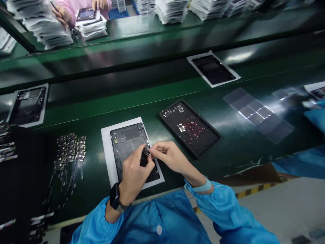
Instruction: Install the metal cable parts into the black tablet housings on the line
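Observation:
My left hand pinches a small dark circuit board between thumb and fingers. At the board's right end, the thumb and fingertips of my right hand close on its edge. Both hands hover over a black tablet housing, which lies on a white sheet on the green bench. Whether the board touches the housing I cannot tell. My left palm and fingers cover part of the housing's lower half.
A black tray with red-wired small parts sits right of the housing. Several circuit boards lie to the left. More housings rest on the green line behind. Clear plastic sheets lie at right. Across the bench, a person in pink works beside stacked packets.

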{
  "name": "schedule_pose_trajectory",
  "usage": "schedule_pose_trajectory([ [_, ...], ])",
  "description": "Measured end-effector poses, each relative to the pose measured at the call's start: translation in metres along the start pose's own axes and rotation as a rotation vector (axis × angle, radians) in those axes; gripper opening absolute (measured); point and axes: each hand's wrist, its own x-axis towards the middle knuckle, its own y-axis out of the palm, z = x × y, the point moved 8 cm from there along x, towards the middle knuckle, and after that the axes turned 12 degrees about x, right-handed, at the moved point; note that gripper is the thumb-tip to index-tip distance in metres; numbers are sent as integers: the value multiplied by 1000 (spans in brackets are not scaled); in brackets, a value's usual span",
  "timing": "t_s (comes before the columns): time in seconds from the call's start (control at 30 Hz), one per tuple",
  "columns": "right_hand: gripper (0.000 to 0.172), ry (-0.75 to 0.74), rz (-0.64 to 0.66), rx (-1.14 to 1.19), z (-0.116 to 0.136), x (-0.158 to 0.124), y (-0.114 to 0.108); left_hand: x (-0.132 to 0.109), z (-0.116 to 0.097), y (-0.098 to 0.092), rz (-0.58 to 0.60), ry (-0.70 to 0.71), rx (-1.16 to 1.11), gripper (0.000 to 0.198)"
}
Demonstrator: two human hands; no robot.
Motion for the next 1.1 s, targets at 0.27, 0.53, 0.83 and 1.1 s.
schedule_pose_trajectory([
  [0.27,36,23,48,16,5,-1,3,8,2,-7,153,-29,-199,38],
  [0.53,32,-109,70,-219,18,1,5,19,24,-36,347,-242,-440,16],
  [0.83,9,-226,130,-984,-8,-7,25,14,66,-122,-436,-422,-738,30],
  [1.1,16,-246,122,-968,-11,-21,43,-24,76,-20,36,-547,-621,24],
])
